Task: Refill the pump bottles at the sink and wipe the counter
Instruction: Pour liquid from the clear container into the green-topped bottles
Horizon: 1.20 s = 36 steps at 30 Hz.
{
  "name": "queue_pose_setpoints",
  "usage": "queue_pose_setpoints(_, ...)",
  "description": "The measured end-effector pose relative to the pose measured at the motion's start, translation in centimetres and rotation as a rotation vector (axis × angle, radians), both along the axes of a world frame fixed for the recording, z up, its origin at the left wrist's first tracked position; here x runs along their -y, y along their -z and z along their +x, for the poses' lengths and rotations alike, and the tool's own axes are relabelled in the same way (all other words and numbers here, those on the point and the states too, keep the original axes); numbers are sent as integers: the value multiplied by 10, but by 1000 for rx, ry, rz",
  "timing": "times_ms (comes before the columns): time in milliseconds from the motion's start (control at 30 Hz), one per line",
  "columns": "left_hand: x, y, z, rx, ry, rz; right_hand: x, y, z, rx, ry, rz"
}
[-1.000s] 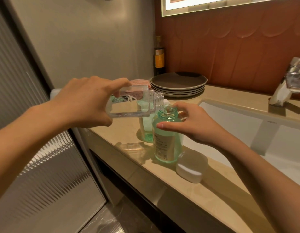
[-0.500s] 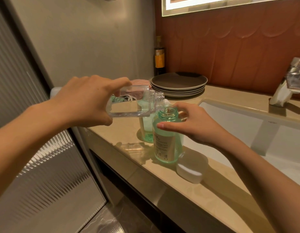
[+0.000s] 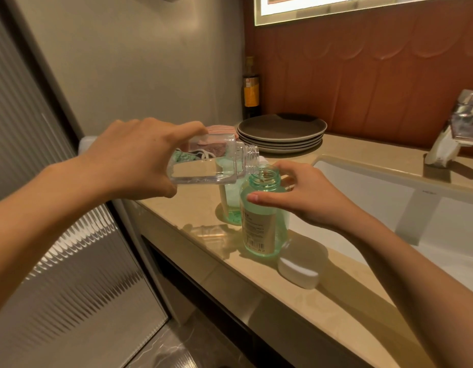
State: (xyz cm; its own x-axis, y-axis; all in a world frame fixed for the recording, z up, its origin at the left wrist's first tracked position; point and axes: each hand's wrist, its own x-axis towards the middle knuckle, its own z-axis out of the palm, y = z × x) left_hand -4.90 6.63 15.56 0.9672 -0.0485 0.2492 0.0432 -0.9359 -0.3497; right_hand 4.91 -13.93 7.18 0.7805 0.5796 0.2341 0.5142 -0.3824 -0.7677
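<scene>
Two hands are in my head view, and both are busy with bottles. The left hand (image 3: 129,160) grips a clear square bottle (image 3: 206,167) at its bottom end, with the thumb under it and the fingers over the top. It holds the bottle almost flat in the air, so the threaded mouth is just above the open neck of the green bottle (image 3: 262,224), a little to its left. Some clear liquid lies along the lower side of the clear bottle. I cannot tell if any is running out.

The green bottle stands upright on the beige counter (image 3: 336,322) with no pump on it. The right hand (image 3: 307,197) is curled round its shoulder from the right side — thumb across the front, fingers behind the neck.

Just behind the green bottle and to its left stands a second greenish bottle (image 3: 230,208), partly hidden by the clear one. Just in front of the green bottle, to its right, a white rounded piece (image 3: 299,269) lies on the counter; what it is I cannot tell. To the right of the green bottle is the white sink (image 3: 368,189), and a chrome faucet (image 3: 458,128) is beyond it. Further behind the green bottle I see a stack of dark plates (image 3: 280,134), a pink cloth (image 3: 220,130) beside them, and a dark bottle with a yellow label (image 3: 251,88) in the corner.
</scene>
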Motion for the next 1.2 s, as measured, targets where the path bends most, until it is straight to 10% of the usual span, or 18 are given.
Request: queue_pose_setpoints(1200, -4, 2, 1, 49, 34, 19, -1, -1, 0, -4, 13, -9)
